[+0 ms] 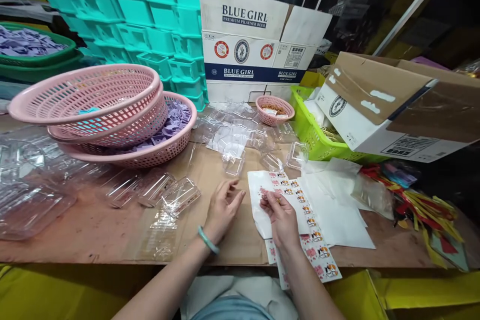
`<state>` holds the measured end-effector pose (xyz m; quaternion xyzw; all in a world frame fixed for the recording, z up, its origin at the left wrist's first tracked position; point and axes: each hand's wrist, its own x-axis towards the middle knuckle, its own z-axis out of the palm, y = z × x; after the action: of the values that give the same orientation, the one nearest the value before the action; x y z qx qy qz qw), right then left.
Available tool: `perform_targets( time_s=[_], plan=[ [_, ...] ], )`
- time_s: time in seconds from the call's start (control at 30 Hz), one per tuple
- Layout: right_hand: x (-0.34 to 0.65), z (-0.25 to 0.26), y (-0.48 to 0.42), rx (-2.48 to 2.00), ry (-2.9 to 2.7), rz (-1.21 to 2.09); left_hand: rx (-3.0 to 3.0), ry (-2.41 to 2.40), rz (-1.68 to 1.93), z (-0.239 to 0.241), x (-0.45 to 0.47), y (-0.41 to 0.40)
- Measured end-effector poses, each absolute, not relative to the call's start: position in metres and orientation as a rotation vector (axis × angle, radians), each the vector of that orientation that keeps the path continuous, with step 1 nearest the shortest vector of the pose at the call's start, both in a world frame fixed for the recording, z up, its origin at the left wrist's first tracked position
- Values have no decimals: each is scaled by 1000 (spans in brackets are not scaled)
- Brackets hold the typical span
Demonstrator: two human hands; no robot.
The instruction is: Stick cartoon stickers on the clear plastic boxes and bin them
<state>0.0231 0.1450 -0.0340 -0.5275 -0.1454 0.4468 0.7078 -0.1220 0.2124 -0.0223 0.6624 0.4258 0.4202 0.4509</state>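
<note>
My left hand (224, 206), with a green bangle (208, 240) at the wrist, hovers over the brown cardboard with its fingers loosely curved, apart and empty. My right hand (282, 216) is closed in a pinch over the white backing paper (258, 217). A small pink-printed sticker (264, 191) shows at its fingertips; the fingers partly hide it. Under that hand and forearm lie sticker sheets (317, 236) with cat and pink prints. Past my hands are clear plastic boxes (233, 164). Left of my left hand, more clear boxes (182, 196) lie closed, with pink-and-orange prints.
Stacked pink baskets (127, 157) with purple pieces stand left, before teal crates (150, 35). A small pink basket (275, 119), a lime-green basket (318, 147) and cardboard boxes (251, 50) stand behind. Blank sheets (345, 225) and red-yellow ribbons (423, 200) lie right.
</note>
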Motion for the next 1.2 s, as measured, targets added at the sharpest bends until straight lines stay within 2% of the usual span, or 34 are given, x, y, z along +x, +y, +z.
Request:
perform_targets(
  time_s=[0.13, 0.3, 0.53, 0.73, 0.83, 0.97, 1.1, 1.2],
  plan=[
    [37, -31, 152, -1110, -171, 970, 2099, 1162, 1122, -21, -107, 252],
    [42, -17, 147, -1134, -282, 1035, 2059, 1156, 1025, -7, -107, 272],
    [4, -4, 137, -1175, -605, 993, 1041, 842, 1131, 1, -133, 192],
    [-24, -14, 144, -1378, -916, 889, 1062, 688, 845, -9, -140, 153],
    [-10, -18, 144, -1416, -1036, 843, 1269, 852, 838, -12, -167, 152],
    [6, -14, 136, -1294, -1202, 1127, 1502, 1089, 1087, -15, -198, 165],
    [4, -8, 130, -1215, -1121, 1347, 1345, 700, 757, -23, -204, 181],
    [4, -7, 130, -1240, -995, 1297, 1189, 664, 694, -30, -203, 185]
  ],
)
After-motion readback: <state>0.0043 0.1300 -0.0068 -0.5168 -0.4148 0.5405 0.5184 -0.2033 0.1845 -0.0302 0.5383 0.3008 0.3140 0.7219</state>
